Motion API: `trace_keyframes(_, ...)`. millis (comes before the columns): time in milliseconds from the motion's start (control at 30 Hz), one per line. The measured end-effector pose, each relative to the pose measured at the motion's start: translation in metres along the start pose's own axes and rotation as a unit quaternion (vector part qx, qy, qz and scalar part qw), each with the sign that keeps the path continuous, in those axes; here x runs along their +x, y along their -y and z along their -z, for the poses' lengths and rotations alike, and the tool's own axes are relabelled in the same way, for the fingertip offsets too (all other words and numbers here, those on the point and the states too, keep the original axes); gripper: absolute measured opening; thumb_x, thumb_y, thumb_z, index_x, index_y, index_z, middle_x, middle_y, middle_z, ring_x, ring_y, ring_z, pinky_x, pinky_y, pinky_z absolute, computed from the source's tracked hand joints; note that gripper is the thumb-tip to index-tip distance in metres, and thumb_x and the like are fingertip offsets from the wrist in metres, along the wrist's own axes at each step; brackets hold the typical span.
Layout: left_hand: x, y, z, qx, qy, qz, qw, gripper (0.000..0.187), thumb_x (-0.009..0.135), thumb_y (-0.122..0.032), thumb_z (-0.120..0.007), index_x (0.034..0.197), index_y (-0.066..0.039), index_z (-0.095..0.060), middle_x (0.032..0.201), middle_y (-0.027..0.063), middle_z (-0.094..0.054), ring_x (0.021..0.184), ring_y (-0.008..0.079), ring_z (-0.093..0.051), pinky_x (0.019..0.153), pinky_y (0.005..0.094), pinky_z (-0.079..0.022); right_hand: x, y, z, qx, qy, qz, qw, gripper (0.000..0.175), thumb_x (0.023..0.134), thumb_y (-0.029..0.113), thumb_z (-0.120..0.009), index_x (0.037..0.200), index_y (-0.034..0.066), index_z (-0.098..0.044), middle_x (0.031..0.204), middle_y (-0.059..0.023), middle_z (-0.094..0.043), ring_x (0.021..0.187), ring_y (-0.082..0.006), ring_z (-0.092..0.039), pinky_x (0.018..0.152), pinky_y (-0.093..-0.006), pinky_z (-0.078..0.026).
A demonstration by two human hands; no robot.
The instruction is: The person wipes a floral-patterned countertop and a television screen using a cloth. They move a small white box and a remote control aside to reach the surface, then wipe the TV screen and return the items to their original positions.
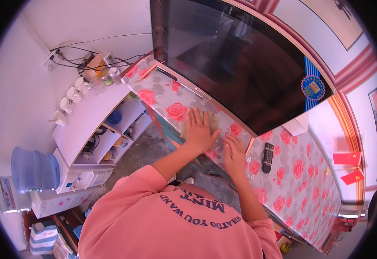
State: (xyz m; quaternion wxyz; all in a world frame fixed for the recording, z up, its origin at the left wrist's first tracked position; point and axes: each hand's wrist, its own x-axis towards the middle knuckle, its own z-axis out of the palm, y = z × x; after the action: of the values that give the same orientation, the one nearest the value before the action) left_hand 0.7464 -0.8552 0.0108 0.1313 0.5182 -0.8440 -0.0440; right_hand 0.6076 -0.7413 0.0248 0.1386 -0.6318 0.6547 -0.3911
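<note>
A long cabinet top wears a rose-patterned table cover. My left hand lies palm down on a pale greenish cloth, fingers spread a little, near the cover's front edge. The cloth is flat on the cover and partly hidden under that hand. Just to the right, my right hand rests with its fingers on the cover, bent slightly; whether anything is under them cannot be seen. Behind both hands stands a large flat-screen television. A black remote control lies to the right of my right hand.
White mugs, jars and cables top a white shelf unit at the left. A blue water bottle stands lower left. A white box sits behind the television's right corner, with small red flags farther right.
</note>
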Motion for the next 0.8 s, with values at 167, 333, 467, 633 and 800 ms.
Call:
trace_keyframes(167,0.002,0.027,-0.024,-0.018,-0.049,-0.025,0.998,0.08,0.098,-0.054,-0.051,0.153,0.003,-0.042,0.16,0.0367,-0.029,0.151,0.0558,-0.02,0.124,0.0605,-0.013,-0.012,0.012,-0.023,-0.142,0.019,0.023,0.989,0.044,0.097,0.019,-0.062,0.137,0.0001,-0.057,0.147,-0.0205,-0.053,0.14,-0.0388,-0.046,0.12,-0.0514,-0.03)
trace_keyframes(333,0.054,0.106,-0.017,0.012,-0.063,0.06,0.996,0.078,0.1,-0.052,-0.047,0.155,0.003,-0.038,0.162,0.0333,-0.029,0.152,0.0515,-0.023,0.125,0.0563,-0.014,-0.015,0.008,-0.034,-0.199,0.036,0.027,0.979,0.05,0.097,0.022,-0.063,0.141,-0.0013,-0.054,0.151,-0.0218,-0.048,0.143,-0.0398,-0.042,0.121,-0.0514,-0.029)
trace_keyframes(467,0.108,0.162,-0.012,0.038,-0.072,0.146,0.986,0.078,0.1,-0.052,-0.045,0.155,0.002,-0.039,0.162,0.0333,-0.028,0.153,0.0502,-0.021,0.125,0.0566,-0.013,-0.011,0.012,-0.033,-0.203,0.025,0.029,0.978,0.05,0.095,0.022,-0.064,0.139,-0.0006,-0.056,0.15,-0.0211,-0.05,0.141,-0.0399,-0.043,0.12,-0.0513,-0.03)
trace_keyframes(633,0.112,0.176,-0.017,0.055,-0.089,0.097,0.99,0.079,0.099,-0.054,-0.047,0.156,0.001,-0.039,0.163,0.0317,-0.029,0.154,0.0482,-0.019,0.124,0.0586,-0.014,-0.009,0.016,-0.036,-0.197,0.009,0.017,0.98,0.049,0.092,0.02,-0.066,0.136,-0.0005,-0.058,0.148,-0.0202,-0.051,0.139,-0.0395,-0.045,0.119,-0.051,-0.032)
trace_keyframes(800,0.053,0.152,0.007,-0.039,-0.099,-0.053,0.993,0.076,0.094,-0.05,-0.06,0.152,-0.002,-0.046,0.165,0.0257,-0.028,0.151,0.0506,-0.022,0.122,0.0614,-0.016,-0.008,0.022,-0.041,-0.192,0.003,-0.04,0.981,0.051,0.093,0.02,-0.066,0.138,-0.0012,-0.057,0.149,-0.0197,-0.051,0.139,-0.0398,-0.046,0.119,-0.0512,-0.031)
